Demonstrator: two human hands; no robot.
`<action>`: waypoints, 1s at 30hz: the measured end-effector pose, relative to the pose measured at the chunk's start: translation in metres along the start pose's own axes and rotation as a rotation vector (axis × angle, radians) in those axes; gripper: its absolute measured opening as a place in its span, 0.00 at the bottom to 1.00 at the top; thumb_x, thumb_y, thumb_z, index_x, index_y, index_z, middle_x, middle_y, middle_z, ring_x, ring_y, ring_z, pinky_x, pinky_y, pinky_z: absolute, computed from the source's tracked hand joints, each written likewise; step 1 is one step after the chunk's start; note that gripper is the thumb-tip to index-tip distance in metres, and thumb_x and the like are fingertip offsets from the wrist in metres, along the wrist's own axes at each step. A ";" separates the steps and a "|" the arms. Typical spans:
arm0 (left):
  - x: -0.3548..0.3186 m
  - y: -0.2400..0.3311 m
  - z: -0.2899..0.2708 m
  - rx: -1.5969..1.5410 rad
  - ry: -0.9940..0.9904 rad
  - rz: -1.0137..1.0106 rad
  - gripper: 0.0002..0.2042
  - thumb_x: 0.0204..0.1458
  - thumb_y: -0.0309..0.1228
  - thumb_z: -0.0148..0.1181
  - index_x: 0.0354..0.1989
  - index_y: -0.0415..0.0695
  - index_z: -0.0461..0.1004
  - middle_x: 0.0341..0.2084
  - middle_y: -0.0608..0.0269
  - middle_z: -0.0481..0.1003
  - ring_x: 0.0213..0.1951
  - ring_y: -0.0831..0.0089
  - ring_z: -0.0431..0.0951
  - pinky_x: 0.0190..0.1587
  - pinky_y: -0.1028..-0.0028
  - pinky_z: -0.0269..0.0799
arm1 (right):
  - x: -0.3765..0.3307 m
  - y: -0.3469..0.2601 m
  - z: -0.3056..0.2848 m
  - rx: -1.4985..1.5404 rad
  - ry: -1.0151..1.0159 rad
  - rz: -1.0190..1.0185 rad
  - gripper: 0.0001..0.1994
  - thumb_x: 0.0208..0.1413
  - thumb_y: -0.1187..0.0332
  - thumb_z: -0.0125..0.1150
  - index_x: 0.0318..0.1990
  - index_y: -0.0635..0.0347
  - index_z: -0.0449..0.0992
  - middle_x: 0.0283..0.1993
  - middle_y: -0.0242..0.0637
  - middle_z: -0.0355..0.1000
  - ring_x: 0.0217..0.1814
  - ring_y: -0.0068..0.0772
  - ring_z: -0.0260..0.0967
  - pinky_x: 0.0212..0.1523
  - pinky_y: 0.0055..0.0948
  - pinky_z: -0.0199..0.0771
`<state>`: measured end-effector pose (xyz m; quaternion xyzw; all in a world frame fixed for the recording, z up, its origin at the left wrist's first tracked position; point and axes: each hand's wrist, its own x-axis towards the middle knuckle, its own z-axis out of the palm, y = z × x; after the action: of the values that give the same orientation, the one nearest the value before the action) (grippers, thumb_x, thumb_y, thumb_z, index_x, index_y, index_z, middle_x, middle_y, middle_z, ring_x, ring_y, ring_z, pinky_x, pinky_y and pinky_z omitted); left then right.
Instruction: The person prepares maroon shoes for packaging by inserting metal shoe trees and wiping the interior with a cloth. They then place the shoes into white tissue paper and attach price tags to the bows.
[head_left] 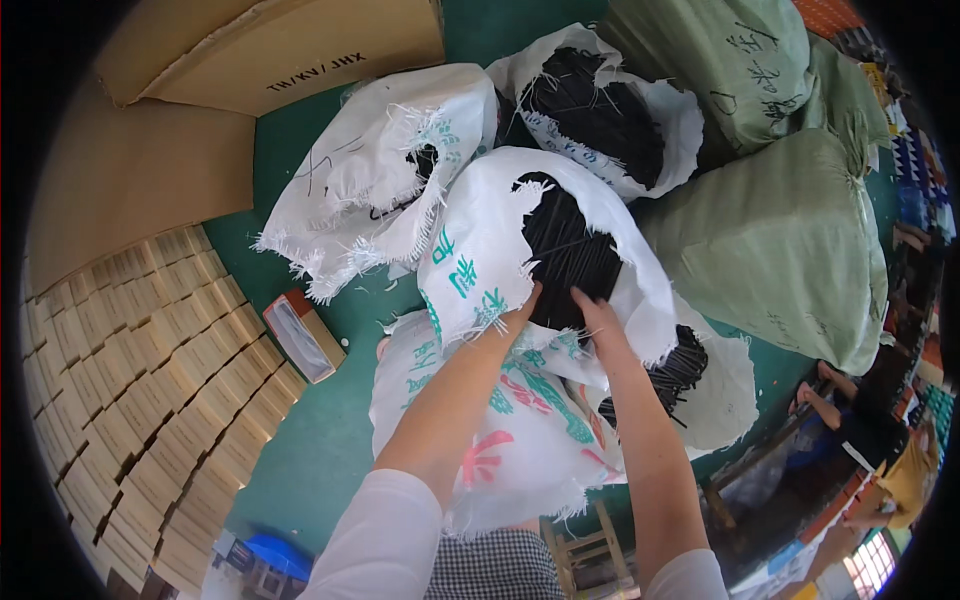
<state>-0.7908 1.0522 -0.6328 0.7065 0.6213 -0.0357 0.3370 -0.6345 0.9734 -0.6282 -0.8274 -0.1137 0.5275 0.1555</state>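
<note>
A torn white woven sack [490,215] lies before me, its ragged opening showing a dense mass of thin black sticks [570,245]. At the near end of this mass, my left hand [524,308] is closed against the sticks' left side; the sack edge hides most of its fingers. Close by on the right, my right hand [594,312] is closed on the same sticks, thumb showing on top. Another white sack [440,370] with green and red print lies under my forearms. Beside my right forearm, more black sticks [680,365] poke from an open sack.
Two more torn white sacks, a left one [340,170] and a far one [685,135], lie beyond. Large green sacks [770,240] stand right. Stacked small boxes [150,370], a large carton [330,60] and an open narrow box [303,337] are left. A wooden stool [590,555] is near; people are far right.
</note>
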 end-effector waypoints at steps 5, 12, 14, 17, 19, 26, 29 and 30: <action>0.001 0.003 -0.019 -0.036 -0.014 0.027 0.43 0.35 0.50 0.67 0.57 0.31 0.62 0.56 0.36 0.62 0.59 0.43 0.62 0.62 0.57 0.57 | -0.008 -0.024 0.005 0.125 -0.016 0.110 0.43 0.45 0.41 0.62 0.56 0.74 0.64 0.49 0.52 0.69 0.48 0.47 0.71 0.48 0.31 0.72; 0.001 0.004 -0.028 -0.160 -0.082 -0.017 0.38 0.36 0.53 0.67 0.50 0.32 0.70 0.46 0.37 0.72 0.53 0.43 0.68 0.59 0.58 0.60 | 0.003 -0.007 0.004 -0.548 0.172 -0.227 0.48 0.43 0.39 0.64 0.55 0.83 0.61 0.50 0.66 0.68 0.54 0.56 0.69 0.54 0.38 0.68; 0.000 0.005 -0.023 -0.207 -0.092 0.006 0.39 0.38 0.54 0.66 0.51 0.32 0.70 0.47 0.37 0.71 0.54 0.43 0.67 0.60 0.58 0.59 | -0.005 0.002 0.014 -0.431 0.228 -0.342 0.48 0.42 0.39 0.65 0.55 0.82 0.62 0.50 0.65 0.69 0.53 0.56 0.69 0.54 0.38 0.69; 0.002 0.011 -0.033 -0.328 -0.111 0.006 0.41 0.41 0.58 0.61 0.55 0.33 0.68 0.52 0.35 0.68 0.58 0.43 0.64 0.63 0.58 0.56 | 0.006 -0.006 -0.001 -0.124 0.061 -0.159 0.50 0.41 0.39 0.66 0.57 0.81 0.60 0.52 0.58 0.69 0.52 0.50 0.70 0.53 0.34 0.68; 0.010 0.000 -0.031 -0.364 0.042 0.045 0.38 0.42 0.57 0.62 0.52 0.36 0.69 0.48 0.40 0.71 0.53 0.47 0.68 0.57 0.60 0.60 | -0.012 -0.035 0.002 0.156 -0.116 -0.056 0.47 0.46 0.38 0.61 0.57 0.80 0.63 0.55 0.53 0.68 0.55 0.43 0.68 0.54 0.30 0.66; 0.014 -0.009 0.001 -0.499 0.051 0.075 0.31 0.42 0.55 0.65 0.46 0.40 0.75 0.39 0.51 0.77 0.42 0.57 0.76 0.45 0.66 0.71 | -0.003 -0.018 0.036 0.099 0.228 -0.305 0.42 0.53 0.42 0.56 0.61 0.75 0.60 0.60 0.60 0.62 0.63 0.48 0.60 0.62 0.34 0.58; -0.004 0.009 -0.005 -0.289 0.323 0.382 0.30 0.46 0.52 0.64 0.51 0.41 0.71 0.46 0.54 0.74 0.45 0.62 0.75 0.48 0.69 0.71 | -0.010 -0.004 0.035 0.467 0.152 0.100 0.43 0.52 0.42 0.58 0.62 0.74 0.58 0.59 0.54 0.64 0.61 0.43 0.62 0.60 0.31 0.62; -0.003 0.005 -0.012 -0.230 0.462 0.574 0.30 0.47 0.50 0.64 0.53 0.41 0.70 0.47 0.55 0.73 0.46 0.63 0.75 0.49 0.69 0.71 | -0.012 -0.007 0.033 0.528 0.057 0.087 0.43 0.52 0.42 0.59 0.62 0.74 0.58 0.59 0.52 0.64 0.61 0.41 0.62 0.59 0.30 0.62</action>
<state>-0.7917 1.0557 -0.6202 0.7987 0.4576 0.2902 0.2617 -0.6693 0.9805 -0.6280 -0.7767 0.0681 0.5217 0.3462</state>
